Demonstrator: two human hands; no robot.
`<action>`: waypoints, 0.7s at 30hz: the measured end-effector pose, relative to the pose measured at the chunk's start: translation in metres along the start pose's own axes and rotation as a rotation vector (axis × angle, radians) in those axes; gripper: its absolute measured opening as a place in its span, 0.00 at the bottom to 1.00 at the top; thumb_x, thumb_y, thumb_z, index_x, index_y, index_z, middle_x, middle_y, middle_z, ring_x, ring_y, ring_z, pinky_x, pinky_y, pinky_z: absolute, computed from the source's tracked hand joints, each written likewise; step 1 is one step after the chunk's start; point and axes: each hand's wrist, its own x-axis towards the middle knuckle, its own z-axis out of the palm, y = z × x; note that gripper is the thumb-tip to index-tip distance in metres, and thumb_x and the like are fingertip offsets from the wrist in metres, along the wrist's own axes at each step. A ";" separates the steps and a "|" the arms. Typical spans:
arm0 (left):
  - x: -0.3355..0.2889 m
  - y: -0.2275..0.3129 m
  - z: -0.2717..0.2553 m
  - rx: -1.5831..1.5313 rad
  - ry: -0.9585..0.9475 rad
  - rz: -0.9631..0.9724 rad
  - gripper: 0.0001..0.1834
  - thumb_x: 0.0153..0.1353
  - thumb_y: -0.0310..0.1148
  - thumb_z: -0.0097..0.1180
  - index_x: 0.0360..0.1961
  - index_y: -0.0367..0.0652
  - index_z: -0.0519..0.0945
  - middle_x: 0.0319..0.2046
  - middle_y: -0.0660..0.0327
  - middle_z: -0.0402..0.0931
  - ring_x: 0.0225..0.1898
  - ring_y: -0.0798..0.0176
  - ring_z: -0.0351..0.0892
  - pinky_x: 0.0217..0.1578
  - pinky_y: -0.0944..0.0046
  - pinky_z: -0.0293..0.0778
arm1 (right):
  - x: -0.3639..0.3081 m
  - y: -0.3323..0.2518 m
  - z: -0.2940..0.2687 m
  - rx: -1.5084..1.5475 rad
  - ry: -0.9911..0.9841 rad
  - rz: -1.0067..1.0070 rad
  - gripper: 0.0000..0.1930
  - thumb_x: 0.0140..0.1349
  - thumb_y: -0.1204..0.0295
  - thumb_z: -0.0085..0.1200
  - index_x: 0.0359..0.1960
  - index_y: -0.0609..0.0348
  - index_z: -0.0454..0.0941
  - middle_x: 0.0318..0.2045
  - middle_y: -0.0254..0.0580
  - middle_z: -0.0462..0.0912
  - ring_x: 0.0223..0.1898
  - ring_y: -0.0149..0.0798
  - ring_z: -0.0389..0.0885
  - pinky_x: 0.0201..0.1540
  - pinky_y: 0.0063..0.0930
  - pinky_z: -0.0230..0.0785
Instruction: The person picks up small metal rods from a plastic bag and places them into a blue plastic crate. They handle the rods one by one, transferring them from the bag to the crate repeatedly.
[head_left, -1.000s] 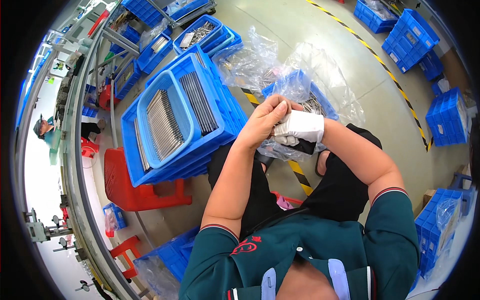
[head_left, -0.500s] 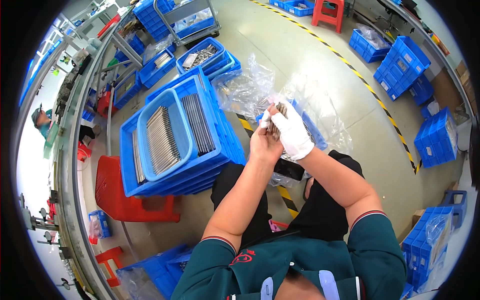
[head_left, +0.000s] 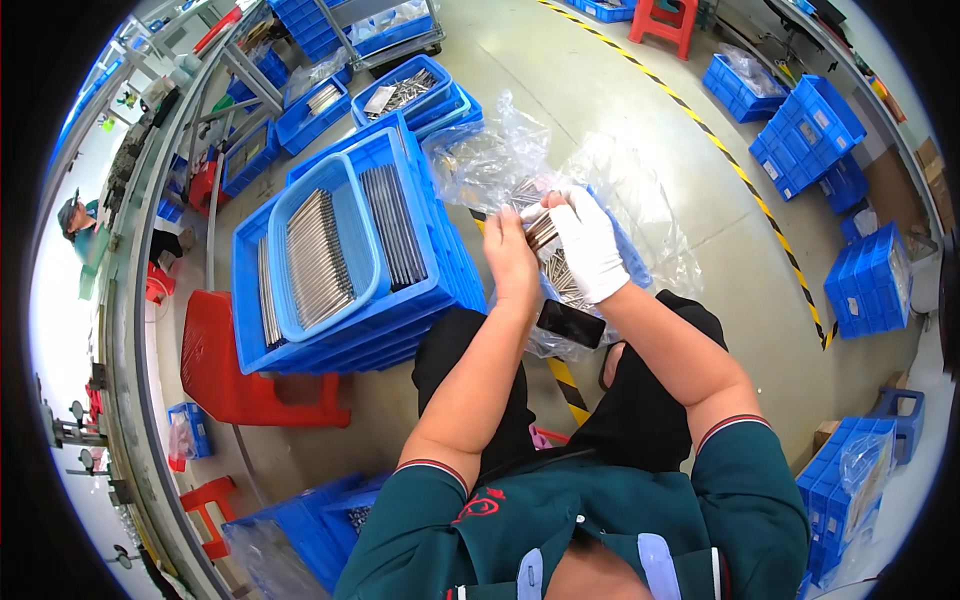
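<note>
Metal rods (head_left: 541, 233) gripped by gloved right hand (head_left: 592, 252), bare left hand (head_left: 513, 262) just beside them, can't really tell its grip.

Left arm (head_left: 470, 375): bare below a short dark green fabric sleeve (head_left: 410, 520) with red and white edging. The elbow is bent; the forearm slants forward and inward. The left grip (head_left: 512, 262), an ungloved hand, continues nearly in line with its wrist (head_left: 517, 303); fingers point forward, slightly bent.

Right arm (head_left: 680, 345): bare below a matching sleeve (head_left: 755, 485). The elbow is bent; the forearm slants forward and to the left. The right grip (head_left: 590, 250), a hand in a white fabric glove, has its fingers curled inward toward the left grip.

Both grips sit close together, level with each other, ahead of the torso.
</note>
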 end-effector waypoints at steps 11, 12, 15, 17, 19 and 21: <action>-0.006 0.059 -0.015 0.772 -0.361 0.433 0.14 0.63 0.39 0.52 0.32 0.36 0.73 0.19 0.47 0.72 0.22 0.45 0.72 0.25 0.54 0.67 | 0.001 -0.017 -0.049 0.290 -0.916 0.728 0.16 0.64 0.61 0.49 0.34 0.65 0.76 0.24 0.46 0.81 0.18 0.29 0.79 0.16 0.15 0.68; -0.007 0.059 -0.016 0.768 -0.400 0.414 0.14 0.63 0.39 0.52 0.32 0.36 0.73 0.19 0.47 0.72 0.21 0.45 0.72 0.25 0.54 0.67 | -0.002 -0.017 -0.047 0.283 -0.982 0.753 0.17 0.64 0.60 0.49 0.34 0.65 0.76 0.24 0.46 0.81 0.18 0.30 0.79 0.16 0.15 0.68; -0.009 0.056 -0.013 0.859 -0.409 0.399 0.13 0.64 0.36 0.52 0.33 0.35 0.74 0.18 0.58 0.70 0.22 0.71 0.66 0.24 0.68 0.65 | -0.015 -0.002 -0.035 0.442 -0.889 0.812 0.17 0.65 0.58 0.49 0.38 0.63 0.75 0.28 0.47 0.82 0.23 0.33 0.81 0.20 0.17 0.72; -0.008 0.053 -0.014 0.918 -0.388 0.389 0.14 0.64 0.39 0.51 0.33 0.37 0.74 0.18 0.50 0.72 0.23 0.53 0.71 0.25 0.58 0.67 | -0.022 -0.001 -0.026 0.504 -0.801 0.825 0.16 0.65 0.57 0.48 0.39 0.60 0.74 0.26 0.39 0.80 0.21 0.28 0.77 0.19 0.17 0.67; -0.008 0.053 -0.014 0.968 -0.372 0.370 0.15 0.64 0.41 0.50 0.33 0.38 0.73 0.19 0.46 0.73 0.24 0.43 0.74 0.27 0.53 0.68 | -0.021 0.008 -0.023 0.547 -0.801 0.850 0.15 0.65 0.59 0.48 0.37 0.59 0.74 0.22 0.34 0.76 0.17 0.24 0.70 0.17 0.16 0.59; -0.008 0.055 -0.012 1.009 -0.362 0.340 0.16 0.65 0.42 0.49 0.34 0.37 0.73 0.21 0.45 0.73 0.25 0.43 0.74 0.27 0.53 0.68 | -0.024 0.008 -0.023 0.521 -0.742 0.864 0.12 0.65 0.62 0.48 0.33 0.59 0.74 0.17 0.27 0.68 0.14 0.20 0.57 0.15 0.15 0.47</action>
